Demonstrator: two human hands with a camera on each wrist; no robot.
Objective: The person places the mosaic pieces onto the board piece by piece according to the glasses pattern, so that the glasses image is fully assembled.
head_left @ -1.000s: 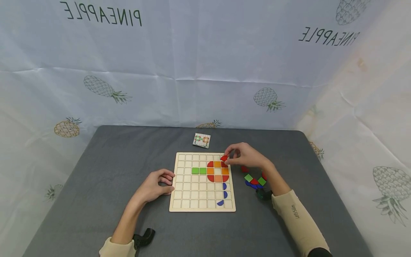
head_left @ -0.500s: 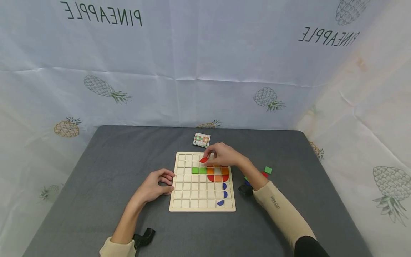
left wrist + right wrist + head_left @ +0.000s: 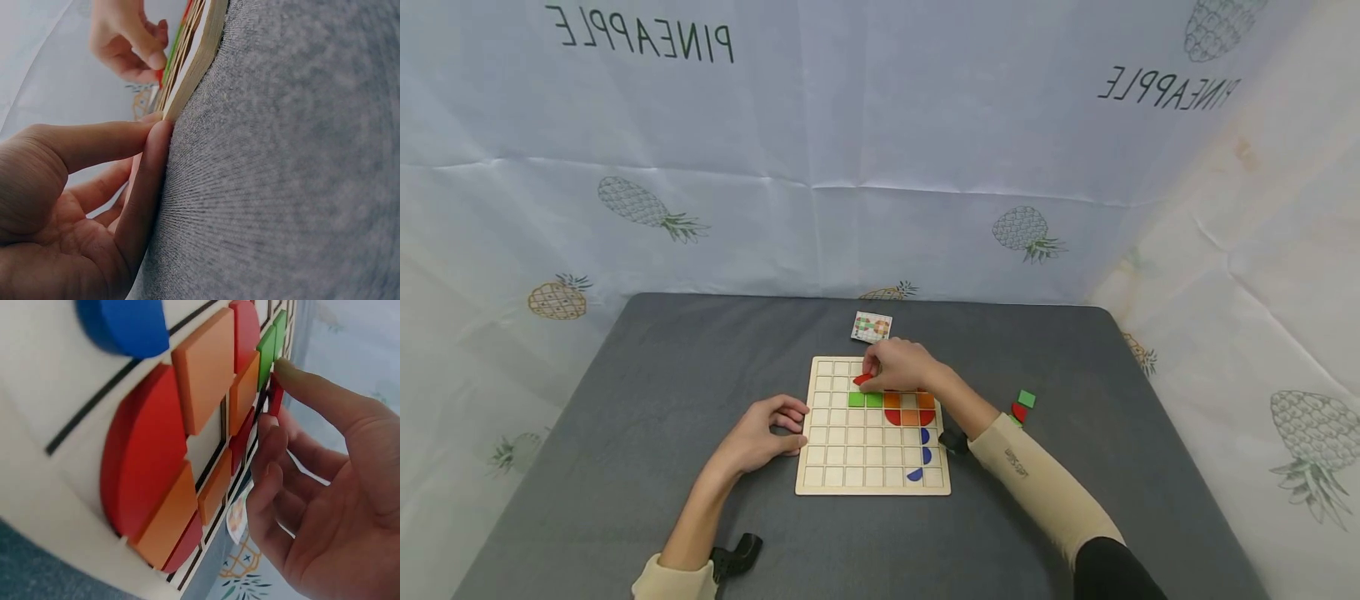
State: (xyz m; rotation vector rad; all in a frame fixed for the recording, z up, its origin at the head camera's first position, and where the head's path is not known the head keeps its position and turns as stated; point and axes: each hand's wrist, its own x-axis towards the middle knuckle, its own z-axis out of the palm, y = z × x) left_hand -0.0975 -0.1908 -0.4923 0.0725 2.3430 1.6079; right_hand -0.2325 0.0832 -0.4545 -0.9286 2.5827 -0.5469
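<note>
A pale wooden grid board [image 3: 831, 456] lies on the grey table. Over its upper part, my right hand [image 3: 901, 364] pinches a red quarter-circle tile [image 3: 861, 380] between thumb and fingers. That tile [image 3: 275, 397] is just above two green square tiles [image 3: 865, 400], tilted to the board. Orange squares [image 3: 909, 417] and red quarter-circles [image 3: 927, 417] form a ring at the right, partly hidden by my right hand. Several blue half-circle tiles [image 3: 926, 456] sit below it. My left hand [image 3: 760, 435] touches the board's left edge with thumb and fingertips; in the left wrist view they meet its side.
Right of the board lie loose tiles, among them a green square [image 3: 1027, 399] and a red one [image 3: 1018, 412]; my right sleeve [image 3: 1037, 475] hides others. A small printed pattern card [image 3: 872, 326] lies behind the board. A pineapple-print cloth [image 3: 760, 233] hangs beyond the table.
My right hand has carried the red tile leftward from the board's upper right corner to above the green squares. The left hand and the board have stayed in place.
</note>
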